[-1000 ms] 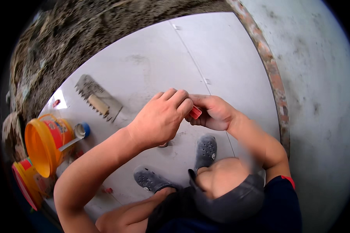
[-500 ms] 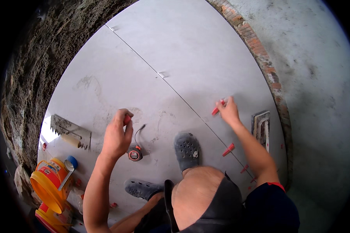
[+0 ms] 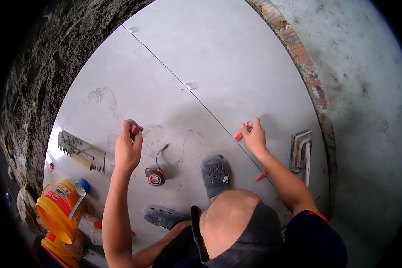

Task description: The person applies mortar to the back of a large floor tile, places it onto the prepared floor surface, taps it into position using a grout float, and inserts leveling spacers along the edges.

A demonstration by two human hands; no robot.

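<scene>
My right hand (image 3: 256, 139) pinches a red tile-levelling wedge (image 3: 241, 133), its lower end at the dark joint (image 3: 214, 117) between two large pale grey tiles. Closed fingers of my left hand (image 3: 127, 149) hold one or more red wedges (image 3: 134, 129) above the left tile; how many is hidden. Farther down the joint sits another red wedge (image 3: 261, 175), near my right forearm. Two white levelling clips (image 3: 189, 86) stand up in the joint farther off. A black and orange tape measure (image 3: 155, 177) lies on the tile to the right of my left forearm.
At left lie a notched trowel (image 3: 82, 152) and yellow buckets (image 3: 58, 214) with a blue-and-white tape roll (image 3: 81, 186). A grouting float (image 3: 301, 152) rests by the right tile edge, beside a brick strip (image 3: 306, 62). My grey clogs (image 3: 215, 172) stand on the tile.
My right hand has come left and down with its wedge, from over the right tile to the joint. The left hand has shifted slightly left and away, still holding red wedges.
</scene>
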